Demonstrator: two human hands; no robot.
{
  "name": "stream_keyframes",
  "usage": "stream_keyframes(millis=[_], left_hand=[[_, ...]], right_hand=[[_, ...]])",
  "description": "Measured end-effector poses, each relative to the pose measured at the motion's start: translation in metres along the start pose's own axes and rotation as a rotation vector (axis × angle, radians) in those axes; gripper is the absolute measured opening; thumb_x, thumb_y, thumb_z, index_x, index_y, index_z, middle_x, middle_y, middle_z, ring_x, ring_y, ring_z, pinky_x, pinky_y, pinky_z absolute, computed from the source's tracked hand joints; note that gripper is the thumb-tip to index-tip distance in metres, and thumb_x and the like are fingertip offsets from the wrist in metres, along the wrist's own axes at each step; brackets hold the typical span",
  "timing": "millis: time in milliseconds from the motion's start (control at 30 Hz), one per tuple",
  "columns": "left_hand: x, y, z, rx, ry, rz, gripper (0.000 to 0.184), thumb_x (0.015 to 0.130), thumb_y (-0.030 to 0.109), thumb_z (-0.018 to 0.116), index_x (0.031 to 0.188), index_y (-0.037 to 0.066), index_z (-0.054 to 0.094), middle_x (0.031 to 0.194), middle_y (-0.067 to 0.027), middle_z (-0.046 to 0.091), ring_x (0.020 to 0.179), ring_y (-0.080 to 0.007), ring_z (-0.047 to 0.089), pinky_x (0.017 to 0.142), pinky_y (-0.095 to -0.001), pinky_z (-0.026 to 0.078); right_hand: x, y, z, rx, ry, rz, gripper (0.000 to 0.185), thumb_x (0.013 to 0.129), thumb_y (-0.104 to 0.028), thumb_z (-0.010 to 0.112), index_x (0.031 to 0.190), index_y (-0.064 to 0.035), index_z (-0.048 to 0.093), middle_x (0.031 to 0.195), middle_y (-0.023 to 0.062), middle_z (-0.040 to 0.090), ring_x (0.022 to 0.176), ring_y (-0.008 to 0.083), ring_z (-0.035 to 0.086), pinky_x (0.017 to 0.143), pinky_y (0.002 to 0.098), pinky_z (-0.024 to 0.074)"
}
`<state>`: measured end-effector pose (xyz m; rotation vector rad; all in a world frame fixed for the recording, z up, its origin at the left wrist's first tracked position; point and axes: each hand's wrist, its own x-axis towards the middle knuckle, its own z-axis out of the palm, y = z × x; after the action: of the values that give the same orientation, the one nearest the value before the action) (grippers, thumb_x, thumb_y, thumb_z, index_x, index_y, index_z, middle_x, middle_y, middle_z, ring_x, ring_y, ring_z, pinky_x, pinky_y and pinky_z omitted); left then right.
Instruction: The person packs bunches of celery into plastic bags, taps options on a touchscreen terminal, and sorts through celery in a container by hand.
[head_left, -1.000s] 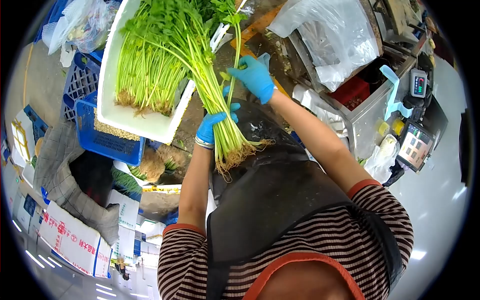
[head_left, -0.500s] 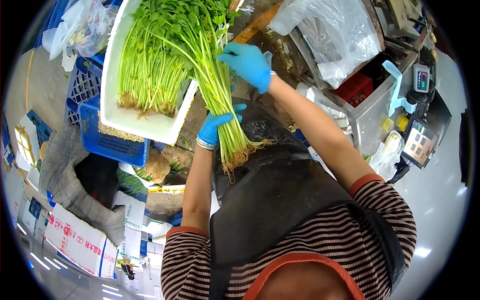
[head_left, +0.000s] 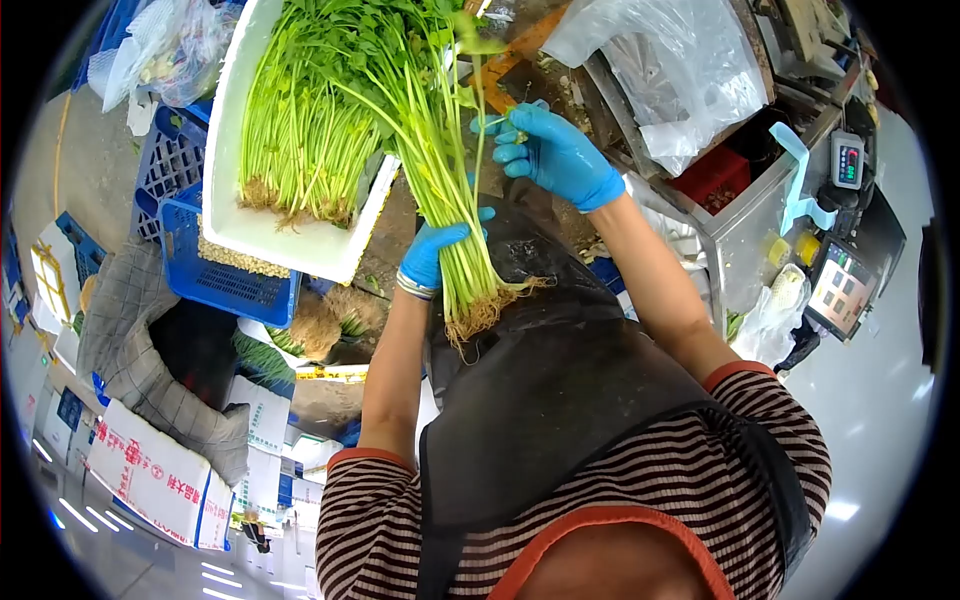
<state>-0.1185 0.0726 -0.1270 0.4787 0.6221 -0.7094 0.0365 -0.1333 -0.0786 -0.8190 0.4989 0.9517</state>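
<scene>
My left hand (head_left: pixel 428 256), in a blue glove, is wrapped round the lower stalks of a bunch of leafy celery (head_left: pixel 452 220). Its tangled brown roots hang over my dark apron (head_left: pixel 560 390), while the leafy tops lie across the edge of a white foam box (head_left: pixel 275 252). To the right of the stalks, my blue-gloved right hand (head_left: pixel 560 155) pinches a thin green celery sprig (head_left: pixel 515 128) between thumb and fingers. More rooted celery (head_left: pixel 310 165) stands packed side by side in the box.
A blue plastic basket (head_left: pixel 225 295) sits under the box's left corner. Clear plastic sheeting (head_left: pixel 670 75) covers a stand at the right, near a metal bench with a scale display (head_left: pixel 847 160) and a screen (head_left: pixel 838 283). A printed carton (head_left: pixel 150 470) lies lower left.
My right hand has moved right and slightly down, away from the bunch, with a thin sprig now in its fingers. My left hand keeps its hold on the celery in nearly the same place.
</scene>
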Motion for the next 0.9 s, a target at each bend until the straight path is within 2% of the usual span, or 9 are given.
stream_keyframes(millis=[100, 133, 233, 267, 467, 600, 767, 867, 900], left_hand=[[0.001, 0.000, 0.002, 0.029, 0.035, 0.014, 0.082, 0.076, 0.012, 0.071, 0.149, 0.006, 0.034, 0.125, -0.0214, 0.060, 0.099, -0.0247, 0.066, 0.089, -0.0372, 0.056], [0.002, -0.001, 0.001, 0.021, 0.014, 0.008, 0.085, 0.076, 0.015, 0.071, 0.152, 0.011, 0.031, 0.121, -0.0165, 0.062, 0.095, -0.0217, 0.064, 0.084, -0.0350, 0.056], [0.004, -0.006, 0.008, -0.226, -0.145, 0.073, 0.091, 0.079, 0.015, 0.070, 0.155, 0.013, 0.020, 0.113, -0.0114, 0.067, 0.112, -0.0304, 0.062, 0.104, -0.0472, 0.045], [0.003, -0.005, 0.016, -0.322, -0.136, 0.090, 0.092, 0.077, 0.013, 0.070, 0.155, 0.011, 0.020, 0.113, -0.0168, 0.067, 0.114, -0.0354, 0.062, 0.109, -0.0541, 0.039], [0.010, -0.011, 0.024, -0.582, -0.225, 0.229, 0.087, 0.083, 0.018, 0.067, 0.156, 0.019, 0.019, 0.124, -0.0112, 0.063, 0.116, -0.0324, 0.061, 0.104, -0.0526, 0.046], [0.009, -0.006, 0.023, -0.477, -0.272, 0.155, 0.086, 0.089, 0.017, 0.064, 0.156, 0.018, 0.011, 0.134, -0.0091, 0.055, 0.120, -0.0322, 0.058, 0.092, -0.0484, 0.055], [0.004, -0.003, 0.032, -0.698, -0.476, 0.126, 0.083, 0.093, 0.013, 0.060, 0.157, 0.025, 0.009, 0.136, -0.0088, 0.054, 0.119, -0.0311, 0.058, 0.098, -0.0531, 0.050], [0.003, -0.005, 0.042, -0.772, -0.448, 0.226, 0.084, 0.091, 0.016, 0.063, 0.156, 0.023, 0.011, 0.120, -0.0081, 0.061, 0.110, -0.0279, 0.064, 0.090, -0.0507, 0.057], [0.001, -0.003, 0.045, -0.791, -0.467, 0.213, 0.082, 0.092, 0.016, 0.062, 0.156, 0.024, 0.011, 0.117, -0.0064, 0.061, 0.111, -0.0265, 0.064, 0.095, -0.0541, 0.053]], right_hand=[[-0.004, -0.004, -0.013, 0.271, -0.110, -0.052, 0.028, 0.100, -0.027, 0.053, 0.104, -0.0009, 0.064, 0.122, 0.0150, 0.063, 0.087, 0.0166, 0.067, 0.070, 0.0295, 0.0574], [-0.006, -0.008, -0.015, 0.237, -0.094, -0.048, 0.027, 0.101, -0.026, 0.051, 0.102, -0.0025, 0.064, 0.135, 0.0189, 0.055, 0.087, 0.0173, 0.066, 0.072, 0.0304, 0.0586], [0.009, -0.003, -0.033, 0.321, -0.179, -0.129, 0.023, 0.100, -0.023, 0.054, 0.107, -0.0036, 0.063, 0.120, 0.0138, 0.062, 0.084, 0.0161, 0.065, 0.075, 0.0319, 0.0596], [0.010, -0.002, -0.039, 0.346, -0.175, -0.134, 0.022, 0.100, -0.022, 0.055, 0.110, -0.0037, 0.063, 0.117, 0.0124, 0.063, 0.084, 0.0157, 0.064, 0.075, 0.0321, 0.0596], [0.000, 0.005, -0.052, 0.289, 0.039, -0.177, 0.024, 0.098, -0.018, 0.058, 0.114, -0.0013, 0.062, 0.109, 0.0094, 0.064, 0.082, 0.0119, 0.060, 0.079, 0.0304, 0.0562], [-0.005, 0.007, -0.049, 0.097, 0.089, -0.232, 0.025, 0.096, -0.014, 0.060, 0.118, -0.0028, 0.060, 0.106, 0.0066, 0.063, 0.081, 0.0110, 0.060, 0.079, 0.0289, 0.0544], [0.018, 0.008, -0.052, -0.117, -0.017, -0.114, 0.027, 0.094, -0.010, 0.063, 0.120, -0.0052, 0.059, 0.104, 0.0026, 0.062, 0.078, 0.0100, 0.058, 0.073, 0.0260, 0.0490], [0.029, 0.033, -0.048, -0.258, -0.019, 0.038, 0.026, 0.093, -0.011, 0.064, 0.118, -0.0045, 0.059, 0.098, 0.0014, 0.061, 0.076, 0.0099, 0.057, 0.067, 0.0257, 0.0475], [0.028, 0.039, -0.042, -0.247, -0.050, 0.088, 0.025, 0.094, -0.011, 0.064, 0.118, -0.0052, 0.060, 0.097, 0.0017, 0.062, 0.076, 0.0093, 0.057, 0.066, 0.0257, 0.0469]])
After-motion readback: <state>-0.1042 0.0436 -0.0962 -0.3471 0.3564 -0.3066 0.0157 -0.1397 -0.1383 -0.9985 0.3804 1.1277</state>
